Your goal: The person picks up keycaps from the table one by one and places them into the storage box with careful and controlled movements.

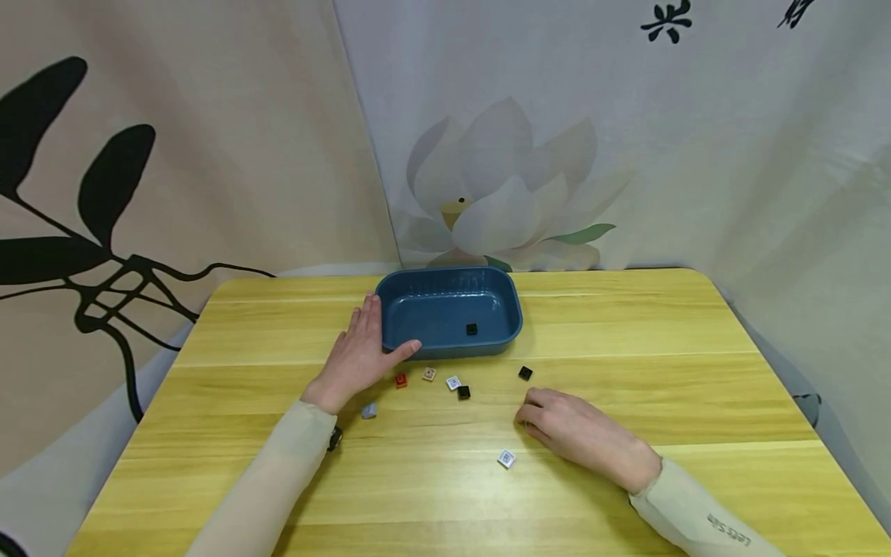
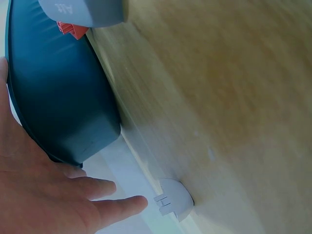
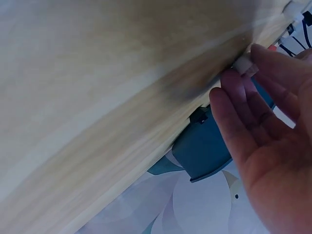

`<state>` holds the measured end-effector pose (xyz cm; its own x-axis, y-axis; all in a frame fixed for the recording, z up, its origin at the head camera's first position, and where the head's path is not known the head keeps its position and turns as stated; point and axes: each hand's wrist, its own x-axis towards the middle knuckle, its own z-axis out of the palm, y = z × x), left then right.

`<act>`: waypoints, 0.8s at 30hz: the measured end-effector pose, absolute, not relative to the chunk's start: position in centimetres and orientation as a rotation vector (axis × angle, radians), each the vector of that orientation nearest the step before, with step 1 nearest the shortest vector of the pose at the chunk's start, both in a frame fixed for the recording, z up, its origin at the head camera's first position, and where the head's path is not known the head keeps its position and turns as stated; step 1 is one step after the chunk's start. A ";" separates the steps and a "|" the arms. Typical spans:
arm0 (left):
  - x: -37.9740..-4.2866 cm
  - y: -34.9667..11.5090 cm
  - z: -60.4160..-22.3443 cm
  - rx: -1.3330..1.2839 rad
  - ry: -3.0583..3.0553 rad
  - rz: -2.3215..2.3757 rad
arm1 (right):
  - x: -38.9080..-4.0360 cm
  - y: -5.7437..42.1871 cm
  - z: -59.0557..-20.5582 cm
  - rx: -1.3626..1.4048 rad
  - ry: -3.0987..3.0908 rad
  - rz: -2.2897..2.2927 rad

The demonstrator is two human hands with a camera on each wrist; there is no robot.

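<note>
My left hand rests with straight fingers along the left side of a blue rectangular tub, its thumb across the front rim. A black keycap lies inside the tub. To the right, my right hand is low over the table; in the right wrist view its thumb and fingertips pinch a small white keycap, partly hidden by the fingers. A black keycap lies just beyond this hand, and a white keycap lies nearer me, to its left.
In front of the tub lie a red keycap, a beige one, a white one and a black one. By my left wrist is a grey keycap, marked Alt. A printed curtain hangs behind the wooden table.
</note>
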<state>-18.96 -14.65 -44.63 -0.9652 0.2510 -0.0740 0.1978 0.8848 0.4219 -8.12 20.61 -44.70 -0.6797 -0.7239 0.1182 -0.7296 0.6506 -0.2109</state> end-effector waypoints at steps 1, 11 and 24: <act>-19.0 -14.6 -44.6 0.350 2.926 0.635 | -8.1 20.7 -44.7 1.242 -2.833 0.388; -18.9 -14.6 -44.6 0.344 2.918 0.632 | -8.0 21.0 -44.9 1.189 -2.811 0.473; -18.9 -14.7 -44.7 0.354 2.925 0.633 | -8.4 21.8 -44.1 1.085 -2.760 0.519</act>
<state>-18.93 -14.68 -44.70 -0.9644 0.2539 -0.0746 0.2003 0.8846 0.4211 -8.43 21.81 -44.09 -0.7327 -0.6356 0.2431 -0.6805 0.6820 -0.2678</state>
